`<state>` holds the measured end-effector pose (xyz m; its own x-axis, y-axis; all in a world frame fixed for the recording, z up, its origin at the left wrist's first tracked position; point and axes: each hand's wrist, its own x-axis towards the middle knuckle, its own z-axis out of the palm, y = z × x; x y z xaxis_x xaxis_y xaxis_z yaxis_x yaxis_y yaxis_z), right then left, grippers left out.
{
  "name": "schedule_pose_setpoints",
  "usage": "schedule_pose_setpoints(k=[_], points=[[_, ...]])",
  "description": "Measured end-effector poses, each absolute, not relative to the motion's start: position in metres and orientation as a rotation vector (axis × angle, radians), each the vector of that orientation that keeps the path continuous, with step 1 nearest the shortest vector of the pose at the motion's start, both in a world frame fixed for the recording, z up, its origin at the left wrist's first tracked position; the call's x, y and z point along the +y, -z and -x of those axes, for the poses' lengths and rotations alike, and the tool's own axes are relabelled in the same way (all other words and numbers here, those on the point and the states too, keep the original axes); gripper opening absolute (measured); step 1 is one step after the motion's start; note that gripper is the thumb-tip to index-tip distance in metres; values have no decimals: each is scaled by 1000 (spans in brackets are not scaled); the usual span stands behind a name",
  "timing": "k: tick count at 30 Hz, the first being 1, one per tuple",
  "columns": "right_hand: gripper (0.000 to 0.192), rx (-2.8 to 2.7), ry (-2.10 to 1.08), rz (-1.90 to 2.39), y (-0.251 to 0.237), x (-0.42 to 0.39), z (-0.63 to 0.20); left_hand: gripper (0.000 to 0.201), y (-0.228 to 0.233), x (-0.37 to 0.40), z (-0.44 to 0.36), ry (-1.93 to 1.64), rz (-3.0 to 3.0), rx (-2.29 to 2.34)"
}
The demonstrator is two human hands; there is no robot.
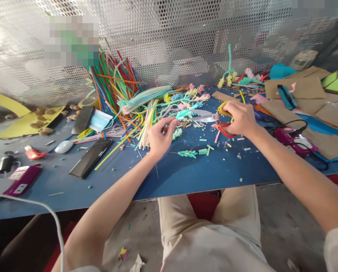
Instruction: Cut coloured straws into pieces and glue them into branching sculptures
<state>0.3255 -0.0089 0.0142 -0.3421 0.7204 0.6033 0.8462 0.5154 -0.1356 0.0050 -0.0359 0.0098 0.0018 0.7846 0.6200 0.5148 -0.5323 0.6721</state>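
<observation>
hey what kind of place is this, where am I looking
Probably a craft workbench in a small workshop: a blue table strewn with colourful straws and cut bits, the right hand holding scissors, cardboard sheets, and a perforated metal screen behind.

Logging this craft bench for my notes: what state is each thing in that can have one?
scissors: held in right hand, blades look nearly shut
teal straw piece: pinched by left hand, frayed at its end
face mask: off, lying on table
phone: screen dark, lying flat
straw bundle: loose, leaning on mesh
</observation>
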Motion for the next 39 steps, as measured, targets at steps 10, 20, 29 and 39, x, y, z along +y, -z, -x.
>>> schedule_pose_setpoints(k=[10, 20, 29, 39], points=[[46, -2047, 448, 1015, -5, -2, -315, 35, -7, -33, -7, -1611, -1987, 1246], [47, -2042, 484, 995, -3, -2, -314, 35, -4, -32, -6, -1610, -1965, 1213], [46, -2029, 470, 1011, -3, -1, -318, 35, 0, -30, -5, -1631, -1922, 1194], [46, -2045, 479, 992, -4, -3, -313, 37, -3, -32, -6, -1611, -1978, 1233]])
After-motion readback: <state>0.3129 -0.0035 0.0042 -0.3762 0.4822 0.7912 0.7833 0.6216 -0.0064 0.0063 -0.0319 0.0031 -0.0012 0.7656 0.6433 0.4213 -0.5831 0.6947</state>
